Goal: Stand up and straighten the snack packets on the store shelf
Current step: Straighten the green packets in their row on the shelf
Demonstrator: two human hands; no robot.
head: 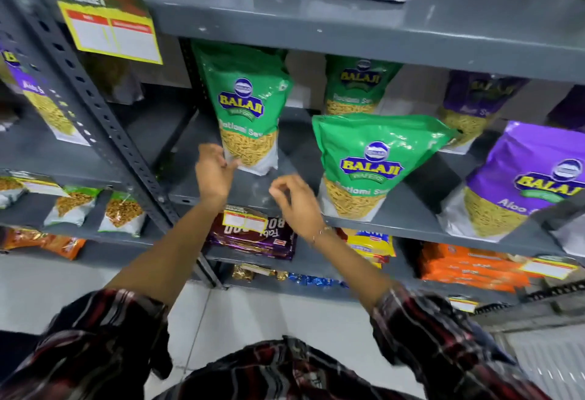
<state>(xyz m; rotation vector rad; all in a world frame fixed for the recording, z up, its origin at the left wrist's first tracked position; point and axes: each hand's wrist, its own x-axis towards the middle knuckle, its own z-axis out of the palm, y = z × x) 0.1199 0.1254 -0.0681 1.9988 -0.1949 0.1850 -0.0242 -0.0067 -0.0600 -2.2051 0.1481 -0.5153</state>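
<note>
packets (248, 105) of yellow sev stand upright on shelf (395, 213).

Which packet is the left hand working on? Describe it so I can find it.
Find the grey shelf at hand level. At its left end stands a green Balaji packet, the left hand at its bottom corner. Unlike the other green packet, it sits farther back beside the upright post.

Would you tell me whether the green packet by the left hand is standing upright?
Upright: the green packet stands on its base on the shelf.

Grey shelf (411, 213) bearing snack packets (370, 165)
</note>
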